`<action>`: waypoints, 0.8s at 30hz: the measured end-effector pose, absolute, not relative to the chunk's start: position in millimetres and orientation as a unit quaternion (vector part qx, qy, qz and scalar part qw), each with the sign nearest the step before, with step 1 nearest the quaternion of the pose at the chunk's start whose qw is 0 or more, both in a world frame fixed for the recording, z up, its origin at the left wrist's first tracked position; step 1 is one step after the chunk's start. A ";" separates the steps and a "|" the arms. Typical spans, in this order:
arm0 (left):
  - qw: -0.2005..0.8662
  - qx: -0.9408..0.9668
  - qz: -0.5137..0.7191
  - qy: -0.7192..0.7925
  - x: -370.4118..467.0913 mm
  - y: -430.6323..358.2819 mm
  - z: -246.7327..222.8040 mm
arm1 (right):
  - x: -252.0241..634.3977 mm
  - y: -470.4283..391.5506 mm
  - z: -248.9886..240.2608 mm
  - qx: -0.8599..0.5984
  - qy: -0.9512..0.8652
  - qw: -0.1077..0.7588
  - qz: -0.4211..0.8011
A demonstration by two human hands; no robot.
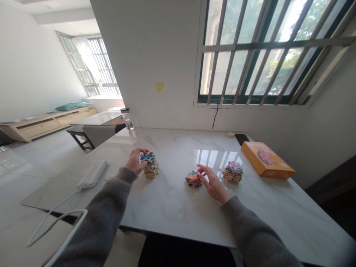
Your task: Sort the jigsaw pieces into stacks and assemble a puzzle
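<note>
On the white marbled table stand three stacks of puzzle pieces. The tall left stack point(151, 170) has my left hand point(136, 160) at its top, with thumb and fingers on either side of the uppermost pieces. A low middle stack point(194, 178) shows an orange piece on top. My right hand point(211, 181) is at that stack's right side, its fingers apart and nothing visible between them. To the right of my right hand is another stack point(233, 172) with a purple piece on top.
An orange box point(265, 159) lies at the right, near a black phone point(242, 139). A clear bottle point(127, 118) stands at the back left. A white power strip point(93, 173) with cables lies at the left edge.
</note>
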State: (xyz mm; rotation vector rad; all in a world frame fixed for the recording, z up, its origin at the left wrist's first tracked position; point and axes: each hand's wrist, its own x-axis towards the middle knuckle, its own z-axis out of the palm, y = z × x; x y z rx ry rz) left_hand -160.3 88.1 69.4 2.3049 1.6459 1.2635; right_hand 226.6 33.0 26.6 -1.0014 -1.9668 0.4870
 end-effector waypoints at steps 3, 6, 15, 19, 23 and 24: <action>0.028 0.743 0.393 0.541 -158.4 92.0 65.6 | 226.8 34.1 25.3 -0.405 -0.786 0.425 0.194; 0.038 0.746 0.384 0.543 -157.6 91.9 64.3 | 226.5 34.2 26.3 -0.403 -0.787 0.427 0.190; -0.072 0.776 0.446 0.440 -101.8 52.8 90.4 | 226.8 33.5 32.5 -0.399 -0.808 0.402 0.161; -0.005 0.853 0.373 0.364 -43.3 44.7 67.5 | 227.6 31.8 34.2 -0.381 -0.825 0.383 0.167; 0.063 0.856 0.370 0.356 3.8 50.4 28.1 | 228.8 32.3 31.9 -0.372 -0.835 0.369 0.169; 0.080 0.851 0.376 0.358 10.7 52.5 20.6 | 229.2 32.9 31.0 -0.372 -0.835 0.368 0.170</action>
